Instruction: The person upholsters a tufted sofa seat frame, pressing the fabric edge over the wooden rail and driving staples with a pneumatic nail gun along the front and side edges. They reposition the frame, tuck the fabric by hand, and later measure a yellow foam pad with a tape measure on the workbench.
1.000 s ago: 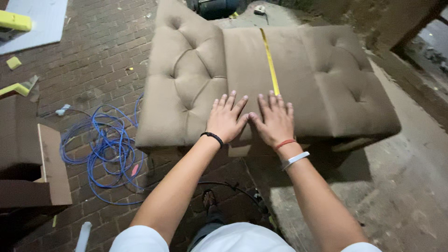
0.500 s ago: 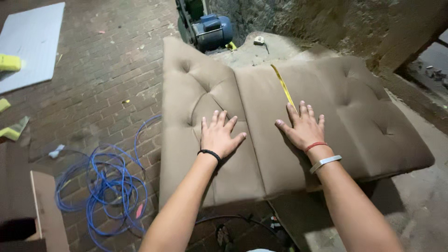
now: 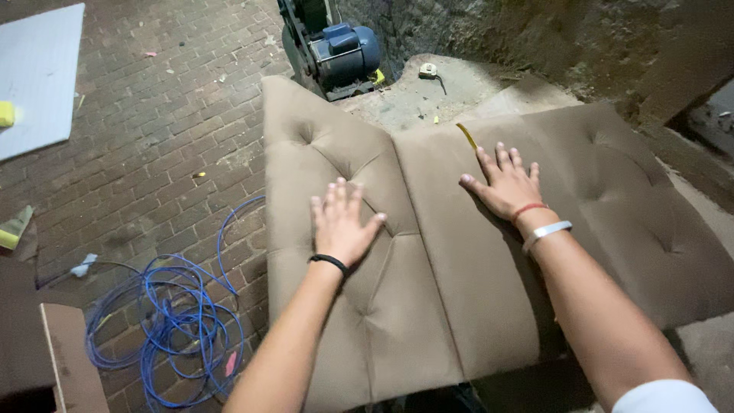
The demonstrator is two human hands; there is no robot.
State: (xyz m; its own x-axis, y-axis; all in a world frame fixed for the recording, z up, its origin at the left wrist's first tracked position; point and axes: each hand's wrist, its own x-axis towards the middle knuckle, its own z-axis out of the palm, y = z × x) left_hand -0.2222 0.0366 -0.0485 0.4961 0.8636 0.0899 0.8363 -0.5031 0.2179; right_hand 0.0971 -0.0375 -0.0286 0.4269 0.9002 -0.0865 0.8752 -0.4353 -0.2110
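Observation:
A brown tufted upholstered panel (image 3: 428,306) lies in front of me, with buttoned sections at left and right and a smooth strip down the middle. My left hand (image 3: 340,222) rests flat on the left buttoned section, fingers spread, a black band at the wrist. My right hand (image 3: 505,183) presses flat on the smooth middle strip, with a red string and a white band at the wrist. A yellow measuring tape (image 3: 467,135) lies on the fabric just beyond my right fingertips. Neither hand holds anything.
A coil of blue cable (image 3: 176,321) lies on the brick floor at left. A blue electric motor (image 3: 344,50) stands beyond the panel. A grey board (image 3: 38,76) lies far left, a cardboard piece (image 3: 73,359) at lower left, a rough stone wall (image 3: 535,38) behind.
Both hands have slid apart and farther up the panel; the left moved onto the left buttoned section. The view has shifted closer over the panel.

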